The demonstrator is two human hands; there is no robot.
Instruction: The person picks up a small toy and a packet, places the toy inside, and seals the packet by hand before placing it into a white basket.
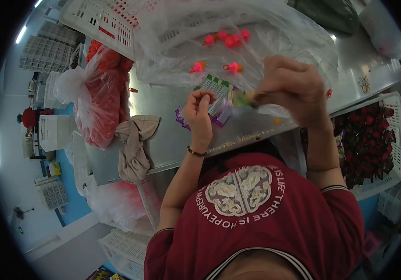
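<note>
My left hand (198,113) has its thumb and fingers drawn together over several green and purple printed packets (213,87) on the metal table. What it pinches, if anything, is hidden. To the right, my right hand (294,88) is raised above the table with curled fingers, smeared by motion. At its fingertips is a blurred green and yellow thing (242,98), perhaps a packet. Beyond the packets, small pink and orange plastic pieces (232,68) lie on a clear plastic bag (172,58); several more pink pieces (232,40) are grouped farther back.
A beige cloth (137,147) hangs over the table's front left edge. Bags of red-orange pieces (100,105) stand at the left, below a white crate (100,21). On the right, a white basket (399,121) holds dark red wrapped pieces (366,140). Another person (30,119) is far left.
</note>
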